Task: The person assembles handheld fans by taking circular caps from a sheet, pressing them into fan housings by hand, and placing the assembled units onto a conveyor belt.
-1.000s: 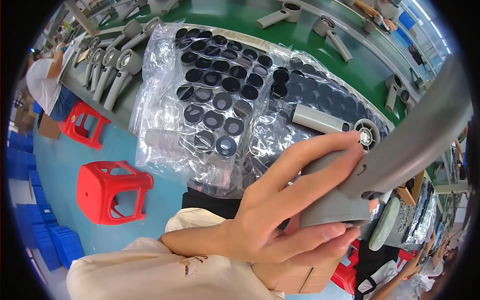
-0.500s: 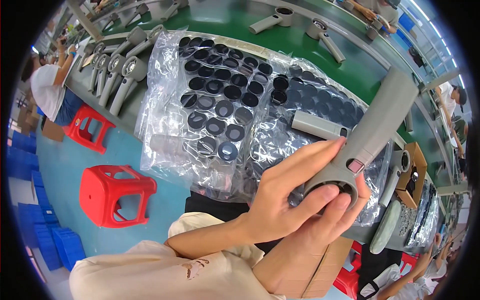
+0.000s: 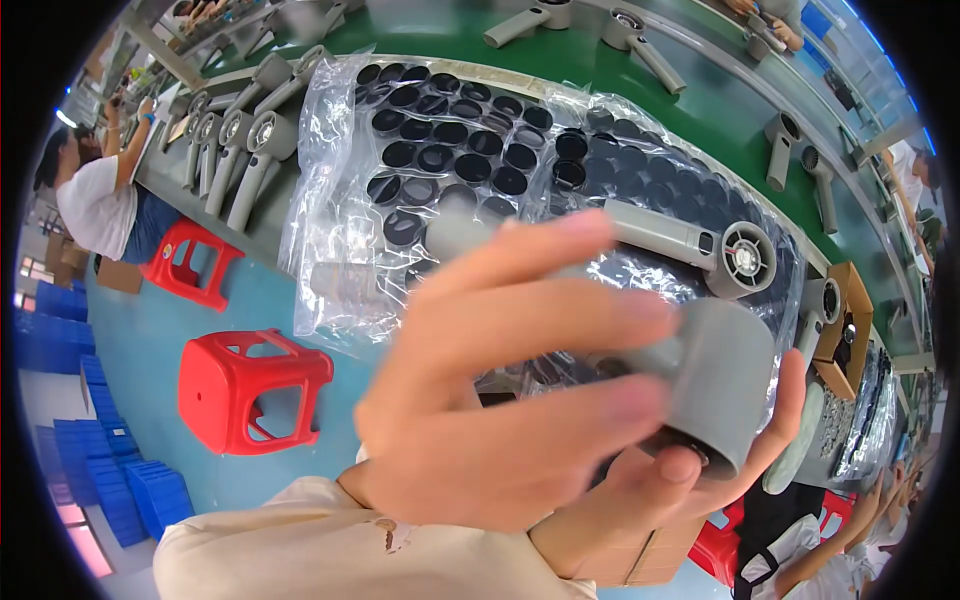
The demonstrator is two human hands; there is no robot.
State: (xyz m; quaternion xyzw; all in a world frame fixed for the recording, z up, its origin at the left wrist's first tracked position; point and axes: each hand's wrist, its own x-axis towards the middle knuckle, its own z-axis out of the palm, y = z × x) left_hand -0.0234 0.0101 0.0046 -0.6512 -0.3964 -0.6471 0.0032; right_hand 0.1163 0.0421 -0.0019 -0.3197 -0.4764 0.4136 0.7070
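A bright red plastic stool (image 3: 250, 395) with an open frame stood at the left. Next came clear, crinkly plastic bags (image 3: 325, 240) with rows of flat, round black discs (image 3: 450, 132). In front of them was the big, blurry left hand (image 3: 450, 420), its fingers apart and pointing right. They were over the handle side of a grey plastic hand fan (image 3: 725, 385) with a drum-shaped head; the blur hid whether they squeezed it. The head stuck out past the left fingertips. The right hand (image 3: 655, 500) held that head from below, thumb near the bottom edge, one finger up the right side. A second grey plastic fan (image 3: 680, 240) lay just behind, on the bags. Farther right sat an open brown cardboard box (image 3: 835, 372).
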